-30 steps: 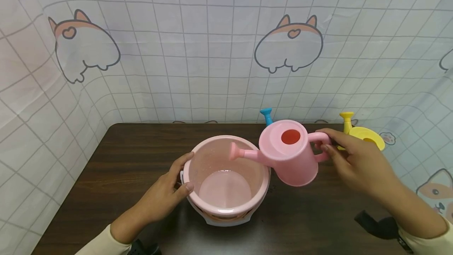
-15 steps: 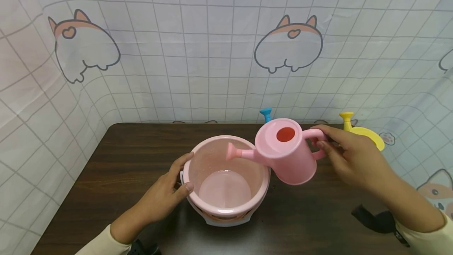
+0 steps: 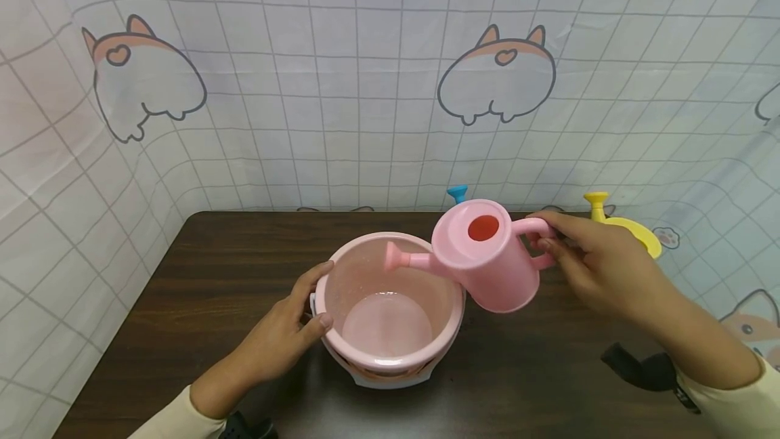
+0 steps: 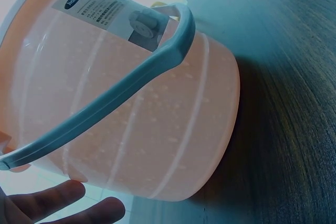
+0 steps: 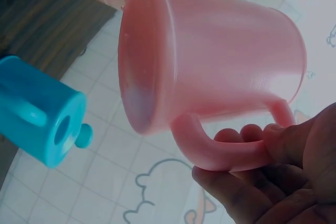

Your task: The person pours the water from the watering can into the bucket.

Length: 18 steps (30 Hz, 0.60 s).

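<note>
A pale pink bucket (image 3: pixel 390 363) stands upright on the dark wooden table. My left hand (image 3: pixel 277 330) rests at its left side, thumb and forefinger spread on the rim; in the left wrist view two fingers (image 4: pixel 100 212) extend beside the wall. My right hand (image 3: pixel 609 269) grips the handle of a pink watering can (image 3: pixel 500 280), raised off the table and tilted a little to the left. Its spout reaches over the bucket's right rim. No water shows leaving the spout. A glint and small drops show inside the bucket; any water depth is unclear.
A blue watering can (image 5: pixel 44 114) stands behind the pink one, mostly hidden in the head view. To the right, a yellow watering can (image 3: pixel 636 236) is partly covered by my right hand. A white gridded curtain (image 3: pixel 378 87) with dog drawings hangs behind the table (image 3: pixel 213 303).
The pink watering can has moved slightly left and up with my right hand, its spout farther over the bucket. My left hand and the bucket have stayed in place.
</note>
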{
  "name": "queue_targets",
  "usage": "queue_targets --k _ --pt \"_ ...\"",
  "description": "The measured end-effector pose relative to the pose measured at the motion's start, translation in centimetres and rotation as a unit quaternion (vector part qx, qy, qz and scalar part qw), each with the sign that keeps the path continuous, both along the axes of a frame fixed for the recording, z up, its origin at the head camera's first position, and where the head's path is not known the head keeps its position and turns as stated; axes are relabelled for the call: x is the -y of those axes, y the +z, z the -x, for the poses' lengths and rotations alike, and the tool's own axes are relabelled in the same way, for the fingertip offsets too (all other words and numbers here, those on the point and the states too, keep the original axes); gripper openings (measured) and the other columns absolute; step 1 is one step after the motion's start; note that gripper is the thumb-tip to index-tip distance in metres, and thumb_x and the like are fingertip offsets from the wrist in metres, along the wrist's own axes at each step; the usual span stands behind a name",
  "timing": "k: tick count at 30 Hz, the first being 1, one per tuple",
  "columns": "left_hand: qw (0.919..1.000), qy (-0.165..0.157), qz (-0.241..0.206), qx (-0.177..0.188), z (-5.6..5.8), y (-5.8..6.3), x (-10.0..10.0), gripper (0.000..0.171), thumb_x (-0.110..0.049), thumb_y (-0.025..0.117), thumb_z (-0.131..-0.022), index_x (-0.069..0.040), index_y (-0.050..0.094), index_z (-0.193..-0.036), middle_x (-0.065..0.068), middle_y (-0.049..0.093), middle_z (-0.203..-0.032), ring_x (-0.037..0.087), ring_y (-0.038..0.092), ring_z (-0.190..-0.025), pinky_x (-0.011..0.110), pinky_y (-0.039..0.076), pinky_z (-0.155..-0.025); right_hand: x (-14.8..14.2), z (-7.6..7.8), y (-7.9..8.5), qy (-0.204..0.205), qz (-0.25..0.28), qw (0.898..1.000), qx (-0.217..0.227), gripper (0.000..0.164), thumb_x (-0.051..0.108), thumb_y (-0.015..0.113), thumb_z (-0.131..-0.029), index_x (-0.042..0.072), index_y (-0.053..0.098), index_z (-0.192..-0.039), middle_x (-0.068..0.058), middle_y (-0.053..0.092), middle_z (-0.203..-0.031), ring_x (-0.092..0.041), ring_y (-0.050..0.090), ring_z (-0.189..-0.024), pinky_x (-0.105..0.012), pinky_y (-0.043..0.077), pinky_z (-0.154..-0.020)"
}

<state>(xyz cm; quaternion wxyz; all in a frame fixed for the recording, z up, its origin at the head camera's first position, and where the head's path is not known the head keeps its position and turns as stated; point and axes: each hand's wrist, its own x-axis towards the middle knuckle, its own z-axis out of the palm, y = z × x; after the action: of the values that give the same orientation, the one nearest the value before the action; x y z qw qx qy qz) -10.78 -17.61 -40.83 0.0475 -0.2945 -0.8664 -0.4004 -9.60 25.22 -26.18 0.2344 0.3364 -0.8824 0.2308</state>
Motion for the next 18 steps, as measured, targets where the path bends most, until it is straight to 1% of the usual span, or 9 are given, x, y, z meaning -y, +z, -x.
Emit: queue_targets --k 7,15,18 --pt "1.0 -0.001 -0.002 -0.001 0.02 0.0 -0.02 0.071 -0.028 0.06 -0.1 -0.028 0.023 -0.16 0.006 0.064 -0.129 0.01 0.066 -0.101 0.04 0.054 -0.081 0.36 0.17 0.31 -0.01 -0.015 1.0 -0.009 0.044 -0.014 0.075 -0.082 0.005 0.069 -0.121 0.003 0.071 -0.096 -0.007 0.071 -0.073 -0.012 0.05 -0.073" --pt "1.0 0.004 0.002 0.004 0.02 0.0 -0.06 0.073 -0.026 0.061 -0.1 -0.03 0.022 -0.161 0.006 0.064 -0.13 0.01 0.066 -0.101 0.039 0.054 -0.08 0.53 0.19 0.45 -0.018 -0.027 0.999 -0.018 0.044 -0.012 0.076 -0.081 0.005 0.069 -0.121 0.001 0.074 -0.097 -0.005 0.07 -0.071 -0.013 0.049 -0.067" --pt "1.0 0.003 0.001 0.003 0.0 -0.02 -0.02 0.072 -0.027 0.061 -0.1 -0.029 0.022 -0.161 0.006 0.064 -0.13 0.01 0.066 -0.101 0.039 0.054 -0.08 0.6 0.08 0.5 -0.015 -0.024 0.999 -0.014 0.045 -0.012 0.077 -0.081 0.006 0.069 -0.122 0.003 0.074 -0.099 -0.003 0.07 -0.071 -0.012 0.049 -0.07"
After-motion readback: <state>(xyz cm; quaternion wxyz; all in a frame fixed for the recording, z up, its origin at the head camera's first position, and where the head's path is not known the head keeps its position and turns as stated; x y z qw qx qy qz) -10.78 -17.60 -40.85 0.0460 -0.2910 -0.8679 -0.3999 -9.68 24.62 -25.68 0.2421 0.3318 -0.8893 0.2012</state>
